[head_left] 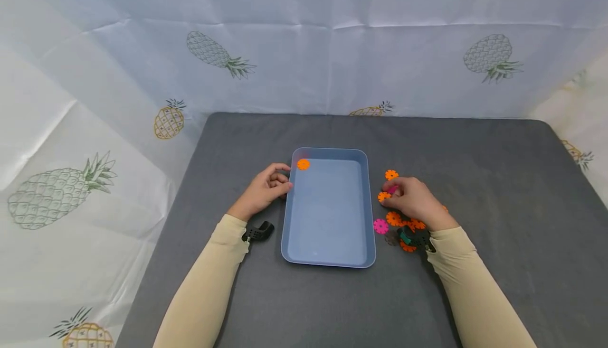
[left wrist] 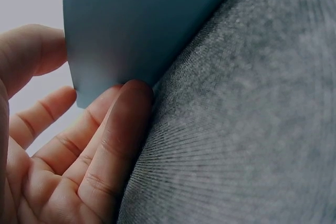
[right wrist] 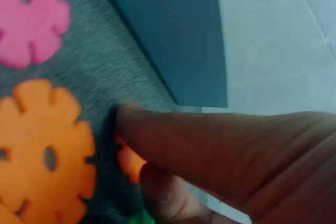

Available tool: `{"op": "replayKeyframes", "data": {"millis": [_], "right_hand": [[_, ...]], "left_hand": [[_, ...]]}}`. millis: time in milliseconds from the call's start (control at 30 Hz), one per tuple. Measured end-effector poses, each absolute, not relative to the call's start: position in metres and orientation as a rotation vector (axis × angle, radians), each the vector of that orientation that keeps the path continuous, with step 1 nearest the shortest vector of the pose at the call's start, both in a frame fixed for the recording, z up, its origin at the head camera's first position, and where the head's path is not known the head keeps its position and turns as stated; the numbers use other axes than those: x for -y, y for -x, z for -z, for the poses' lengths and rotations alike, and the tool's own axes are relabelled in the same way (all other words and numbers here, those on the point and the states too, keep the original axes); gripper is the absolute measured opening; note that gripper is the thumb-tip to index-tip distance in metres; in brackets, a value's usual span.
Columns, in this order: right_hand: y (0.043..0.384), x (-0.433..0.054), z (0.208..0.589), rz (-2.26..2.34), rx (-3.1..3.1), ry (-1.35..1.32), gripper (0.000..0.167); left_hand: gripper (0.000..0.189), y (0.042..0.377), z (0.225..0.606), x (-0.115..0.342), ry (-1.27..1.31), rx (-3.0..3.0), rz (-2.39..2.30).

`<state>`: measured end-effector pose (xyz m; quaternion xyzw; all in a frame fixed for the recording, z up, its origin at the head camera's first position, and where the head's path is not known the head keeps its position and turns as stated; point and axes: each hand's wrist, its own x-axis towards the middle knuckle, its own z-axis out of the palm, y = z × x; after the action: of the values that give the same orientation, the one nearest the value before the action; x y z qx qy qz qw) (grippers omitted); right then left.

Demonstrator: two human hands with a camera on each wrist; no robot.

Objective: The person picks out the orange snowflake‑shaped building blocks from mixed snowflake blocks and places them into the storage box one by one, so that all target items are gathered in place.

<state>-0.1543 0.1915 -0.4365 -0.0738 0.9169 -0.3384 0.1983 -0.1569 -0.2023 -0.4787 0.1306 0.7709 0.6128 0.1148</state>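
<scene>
An orange notched plastic disc (head_left: 303, 164) lies in the far left corner of the blue rectangular tray (head_left: 328, 260). My left hand (head_left: 264, 188) is at the tray's left side, its loosely bent fingers (left wrist: 123, 124) touching the outer wall. To the right of the tray, my right hand (head_left: 414, 200) reaches down to the table and pinches another orange notched disc (right wrist: 128, 162) between thumb and finger. Part of that disc is hidden behind the thumb. A pink disc (head_left: 393, 189) shows partly beneath this hand, and an orange one (head_left: 391, 175) lies just beyond it.
Several more notched discs lie around and under my right wrist, among them a pink one (head_left: 380, 226), an orange one (head_left: 393, 218) and a dark one (head_left: 391, 237). The table (head_left: 304, 311) has a grey cloth. Behind it hangs a pale curtain (head_left: 294, 73) with pineapple prints.
</scene>
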Motion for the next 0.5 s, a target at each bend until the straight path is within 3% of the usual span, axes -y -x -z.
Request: {"op": "replayKeyframes", "data": {"millis": [500], "right_hand": [[0.1527,-0.1931,0.4404,0.973,-2.683,0.199,0.023]], "left_hand": [[0.046,0.1570,0.4762,0.2016,-0.351,-2.252,-1.803]]}}
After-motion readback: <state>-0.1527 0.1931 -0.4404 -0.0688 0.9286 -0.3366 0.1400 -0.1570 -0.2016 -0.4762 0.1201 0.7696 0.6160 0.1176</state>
